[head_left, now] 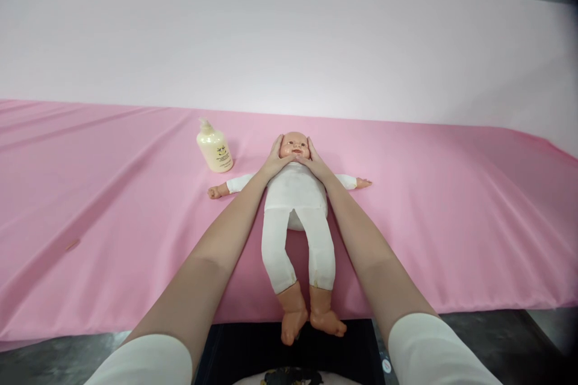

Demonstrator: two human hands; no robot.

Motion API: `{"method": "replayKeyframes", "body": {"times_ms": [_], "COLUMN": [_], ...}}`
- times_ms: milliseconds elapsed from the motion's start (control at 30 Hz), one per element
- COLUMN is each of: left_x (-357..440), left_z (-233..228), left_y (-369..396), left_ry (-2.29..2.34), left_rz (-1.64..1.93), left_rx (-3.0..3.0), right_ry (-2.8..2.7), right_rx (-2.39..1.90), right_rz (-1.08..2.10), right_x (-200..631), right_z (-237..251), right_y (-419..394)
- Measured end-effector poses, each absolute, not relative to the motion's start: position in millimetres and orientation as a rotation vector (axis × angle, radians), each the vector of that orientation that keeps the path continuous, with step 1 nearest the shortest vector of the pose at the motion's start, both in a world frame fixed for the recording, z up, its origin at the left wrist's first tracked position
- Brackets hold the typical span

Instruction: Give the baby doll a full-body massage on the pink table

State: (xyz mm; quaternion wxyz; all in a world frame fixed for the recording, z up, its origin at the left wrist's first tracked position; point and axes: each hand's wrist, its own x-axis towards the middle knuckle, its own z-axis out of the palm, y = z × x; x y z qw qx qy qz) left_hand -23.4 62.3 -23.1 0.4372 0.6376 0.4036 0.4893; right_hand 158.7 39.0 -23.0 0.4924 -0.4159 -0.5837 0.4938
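A baby doll (295,189) with a white cloth body lies on its back, its head away from me and its feet past the near table edge. My left hand (274,159) cups one side of its head, fingers along the cheek and thumb beneath the chin. On the opposite cheek, my right hand (315,160) mirrors that hold, its thumb close to the other under the chin. Both of the doll's arms stretch out sideways. A pump bottle (215,149) of pale yellow lotion or soap stands left of the doll's head.
Pink cloth (149,210) covers the table, with folds on the left and right. Behind it rises a white wall or panel (289,42). A small brownish mark or scrap (72,245) shows on the cloth at left.
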Motion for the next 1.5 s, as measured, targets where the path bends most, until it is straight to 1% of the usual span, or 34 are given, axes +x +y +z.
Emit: {"method": "replayKeyframes", "body": {"times_ms": [333,500,767,1067,1300,1500], "left_x": [-22.1,-18.9,-19.5,-23.9,-27.0,-24.8], "left_z": [-33.2,-35.6,-38.8,-38.0,-36.9,-33.7], "left_y": [73.7,81.0,77.2,75.1,72.0,80.4], "left_ry": [0.991,0.856,0.747,0.831,0.747,0.754], "left_rz": [1.281,1.349,1.374,1.282,1.218,1.27], "left_rx": [1.541,1.303,1.25,1.461,1.417,1.309], "right_ry": [-1.354,-1.263,-1.192,-1.094,-1.215,-1.201], "right_rx": [-1.008,-0.989,-0.993,-0.926,-0.981,-0.977], "right_rz": [1.22,1.277,1.259,1.286,1.328,1.241], "right_x": [158.5,154.4,157.0,153.3,158.1,153.2], "right_z": [-29.0,-30.4,-38.3,-31.4,-30.0,-36.5], "right_y": [46.8,54.2,63.0,57.9,49.6,56.1]}}
